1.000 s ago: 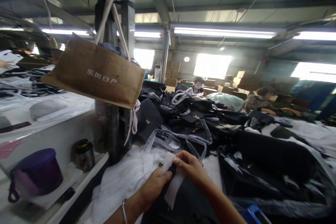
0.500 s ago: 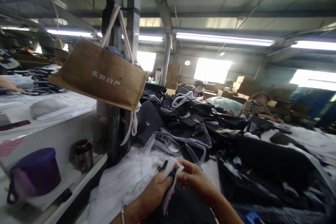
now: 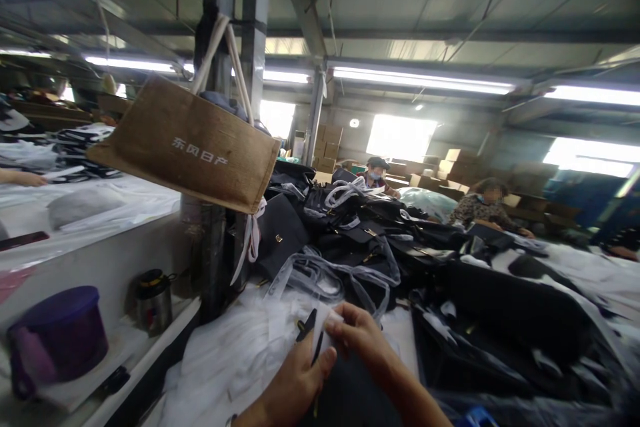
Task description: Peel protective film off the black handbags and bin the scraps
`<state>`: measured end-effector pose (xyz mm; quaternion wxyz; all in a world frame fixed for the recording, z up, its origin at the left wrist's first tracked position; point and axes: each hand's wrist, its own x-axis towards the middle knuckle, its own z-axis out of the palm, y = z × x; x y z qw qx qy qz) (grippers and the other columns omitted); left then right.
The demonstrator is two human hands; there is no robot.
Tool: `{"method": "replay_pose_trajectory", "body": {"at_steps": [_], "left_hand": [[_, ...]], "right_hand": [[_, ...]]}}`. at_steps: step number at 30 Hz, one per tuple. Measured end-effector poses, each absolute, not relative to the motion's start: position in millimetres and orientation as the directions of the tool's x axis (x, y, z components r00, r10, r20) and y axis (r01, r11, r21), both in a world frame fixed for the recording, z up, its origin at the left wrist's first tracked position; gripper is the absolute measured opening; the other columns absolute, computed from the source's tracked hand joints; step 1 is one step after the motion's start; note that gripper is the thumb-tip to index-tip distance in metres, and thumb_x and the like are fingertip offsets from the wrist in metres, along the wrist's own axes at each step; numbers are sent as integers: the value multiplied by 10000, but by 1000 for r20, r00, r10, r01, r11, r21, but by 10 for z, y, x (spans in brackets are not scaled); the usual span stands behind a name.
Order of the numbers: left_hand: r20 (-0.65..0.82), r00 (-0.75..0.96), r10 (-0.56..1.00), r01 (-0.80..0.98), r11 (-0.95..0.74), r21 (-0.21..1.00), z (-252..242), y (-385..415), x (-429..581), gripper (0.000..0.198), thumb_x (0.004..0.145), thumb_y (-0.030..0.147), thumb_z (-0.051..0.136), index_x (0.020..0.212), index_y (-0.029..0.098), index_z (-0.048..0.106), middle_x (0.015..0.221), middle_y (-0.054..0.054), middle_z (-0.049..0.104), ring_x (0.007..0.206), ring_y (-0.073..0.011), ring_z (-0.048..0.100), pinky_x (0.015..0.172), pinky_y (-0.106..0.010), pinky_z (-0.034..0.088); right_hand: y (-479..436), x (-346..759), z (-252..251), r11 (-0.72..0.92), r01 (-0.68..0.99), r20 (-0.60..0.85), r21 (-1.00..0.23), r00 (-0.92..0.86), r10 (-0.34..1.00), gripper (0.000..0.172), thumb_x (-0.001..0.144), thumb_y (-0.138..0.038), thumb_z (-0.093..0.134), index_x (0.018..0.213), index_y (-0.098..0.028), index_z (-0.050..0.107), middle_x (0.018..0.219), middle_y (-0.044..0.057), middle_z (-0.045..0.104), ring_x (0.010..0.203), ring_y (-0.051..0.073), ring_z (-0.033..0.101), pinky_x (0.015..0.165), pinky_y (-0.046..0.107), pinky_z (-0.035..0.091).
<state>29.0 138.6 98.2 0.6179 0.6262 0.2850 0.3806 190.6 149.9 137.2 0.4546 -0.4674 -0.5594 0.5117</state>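
Low in the middle of the view, my left hand point(image 3: 295, 377) is closed around a black strap piece point(image 3: 307, 325), whose end sticks out above the fingers. A thin white wrapping sheet point(image 3: 321, 320) lies against that strap. My right hand point(image 3: 357, 340) pinches the sheet's upper edge between thumb and fingers, close beside the left hand. Beneath both hands lies a smooth black bag point(image 3: 355, 390), partly covered by my forearms. A heap of white wrapping sheets point(image 3: 225, 360) spreads to the left of my hands.
Black bags point(image 3: 345, 220) with plastic-wrapped straps pile up ahead. A brown tote point(image 3: 185, 140) hangs from a metal post point(image 3: 215, 247). Left stand a purple container point(image 3: 60, 330) and a thermos point(image 3: 153, 300). Two people point(image 3: 377, 173) work beyond the pile; another person's hand point(image 3: 25, 177) shows far left.
My right hand has shifted slightly left with the sheet's edge. The metal fitting seen on the strap earlier is now hidden, and the sheet's lower part no longer hangs below my hands.
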Motion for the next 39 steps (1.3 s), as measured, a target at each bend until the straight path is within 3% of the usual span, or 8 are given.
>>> {"method": "replay_pose_trajectory", "body": {"at_steps": [6, 12, 19, 22, 26, 34, 39], "left_hand": [[78, 429, 900, -87, -45, 995, 865, 1434, 407, 483, 939, 566, 349, 935, 155, 603, 596, 45, 495, 460, -75, 388, 428, -194, 261], [94, 396, 913, -62, -75, 995, 850, 1488, 446, 516, 938, 554, 338, 868, 131, 626, 536, 25, 545, 382, -81, 389, 390, -204, 278], [154, 291, 944, -51, -146, 988, 905, 1436, 486, 450, 935, 476, 425, 1081, 121, 660, 533, 48, 496, 435, -92, 400, 422, -201, 290], [183, 266, 946, -101, -162, 982, 909, 1403, 497, 489, 915, 489, 463, 1226, 147, 620, 589, 19, 557, 460, -99, 403, 434, -206, 311], [193, 223, 956, -149, -162, 975, 887, 1384, 508, 516, 885, 507, 508, 1279, 186, 600, 774, -31, 662, 477, -88, 392, 435, -205, 343], [229, 144, 963, -25, -227, 973, 888, 1294, 448, 357, 851, 482, 582, 1023, 189, 693, 534, 51, 512, 452, -94, 383, 461, -204, 310], [316, 228, 921, 15, -327, 945, 952, 1267, 409, 237, 869, 409, 565, 900, 207, 686, 745, -13, 669, 642, -163, 569, 618, -241, 435]], "right_hand": [[1525, 1917, 1387, 8, 95, -6, -995, -144, 990, 373, 696, -491, 720, 731, -164, 543, 503, -53, 533, 415, 79, 464, 395, 187, 357], [1597, 1961, 1442, -44, 127, -69, -991, -196, 978, 437, 683, -492, 697, 923, -142, 596, 558, -39, 595, 411, 91, 514, 396, 198, 403], [1694, 1942, 1432, -120, 156, -143, -980, -149, 978, 329, 621, -388, 649, 853, -181, 544, 472, -63, 566, 373, 133, 551, 344, 203, 405], [1690, 1951, 1411, -149, 128, -167, -981, -144, 975, 333, 585, -356, 629, 855, -193, 521, 475, -68, 568, 383, 144, 563, 342, 204, 410], [1657, 1946, 1423, -157, 63, -165, -986, -155, 974, 291, 574, -309, 622, 819, -192, 516, 470, -71, 554, 395, 140, 569, 349, 186, 398], [1558, 1909, 1364, -139, -115, -116, -984, -184, 976, 259, 614, -285, 683, 777, -193, 504, 551, -33, 613, 425, 121, 577, 357, 166, 396], [1466, 1982, 1255, -156, -205, -119, -966, -180, 976, 315, 620, -284, 726, 832, -189, 514, 618, -7, 657, 490, 130, 620, 420, 188, 463]]}}
